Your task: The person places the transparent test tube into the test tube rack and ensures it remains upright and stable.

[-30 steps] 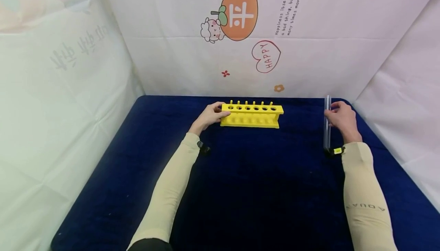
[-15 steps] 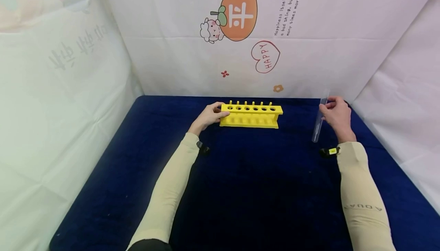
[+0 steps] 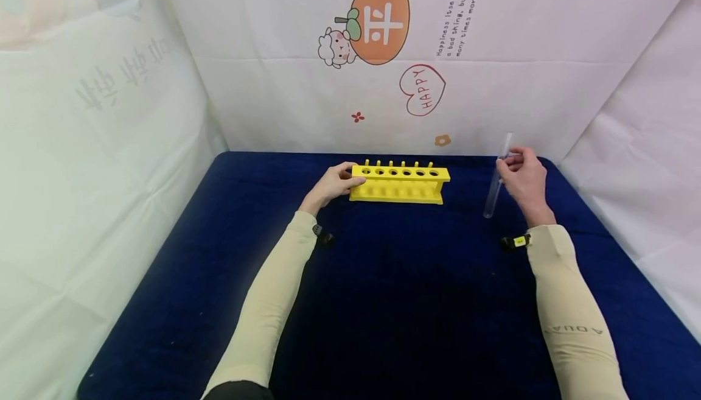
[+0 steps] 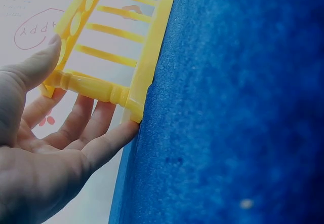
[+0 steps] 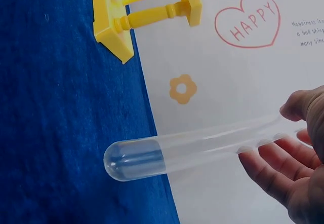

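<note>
A yellow test tube rack (image 3: 400, 175) with a row of round holes and short pegs behind them stands near the back of the table. My left hand (image 3: 331, 183) grips its left end, thumb on the top bar and fingers around the end post, as the left wrist view shows of the rack (image 4: 104, 89). To the right, my right hand (image 3: 527, 184) pinches a clear test tube (image 3: 493, 196) between thumb and fingertips. The tube tilts, its rounded end low and toward the rack. In the right wrist view the tube (image 5: 136, 159) looks see-through, with nothing visible inside.
Dark blue cloth (image 3: 383, 302) covers the table. A white printed sheet (image 3: 285, 83) rises as a wall right behind the rack, and more white sheets (image 3: 98, 205) flank the left and right sides.
My right hand has moved left toward the rack with the test tube, which has gone from upright in view to tilted. My left hand and the rack have stayed put.
</note>
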The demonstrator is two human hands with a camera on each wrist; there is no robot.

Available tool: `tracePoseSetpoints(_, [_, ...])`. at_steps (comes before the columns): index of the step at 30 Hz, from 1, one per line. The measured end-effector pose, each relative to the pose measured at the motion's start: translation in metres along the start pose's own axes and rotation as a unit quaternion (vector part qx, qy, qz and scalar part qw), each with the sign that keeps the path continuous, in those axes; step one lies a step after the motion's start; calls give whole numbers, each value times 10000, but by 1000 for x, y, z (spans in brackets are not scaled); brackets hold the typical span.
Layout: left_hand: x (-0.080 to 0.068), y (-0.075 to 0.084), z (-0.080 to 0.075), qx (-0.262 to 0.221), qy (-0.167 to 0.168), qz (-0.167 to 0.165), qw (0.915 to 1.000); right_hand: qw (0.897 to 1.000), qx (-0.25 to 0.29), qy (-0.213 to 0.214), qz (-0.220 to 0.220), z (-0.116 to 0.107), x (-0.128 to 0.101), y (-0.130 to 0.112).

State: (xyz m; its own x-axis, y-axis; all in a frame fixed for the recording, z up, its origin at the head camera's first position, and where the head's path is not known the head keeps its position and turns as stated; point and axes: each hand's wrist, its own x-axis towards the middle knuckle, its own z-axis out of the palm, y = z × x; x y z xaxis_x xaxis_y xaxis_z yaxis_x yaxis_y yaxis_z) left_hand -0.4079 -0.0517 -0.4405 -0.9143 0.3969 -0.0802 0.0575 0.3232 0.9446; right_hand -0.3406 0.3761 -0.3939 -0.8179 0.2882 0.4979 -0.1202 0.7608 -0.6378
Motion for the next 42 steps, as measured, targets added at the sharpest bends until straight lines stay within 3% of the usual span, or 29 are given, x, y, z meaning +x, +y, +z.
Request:
tracePoseSetpoints(22, [0, -6, 3, 24, -169, -13, 9999, 9982, 341, 427, -254, 4, -9, -23])
tracePoseSetpoints(42, [2, 1, -2, 76, -42, 16, 10000, 9878, 1028, 930, -704, 9, 16, -61])
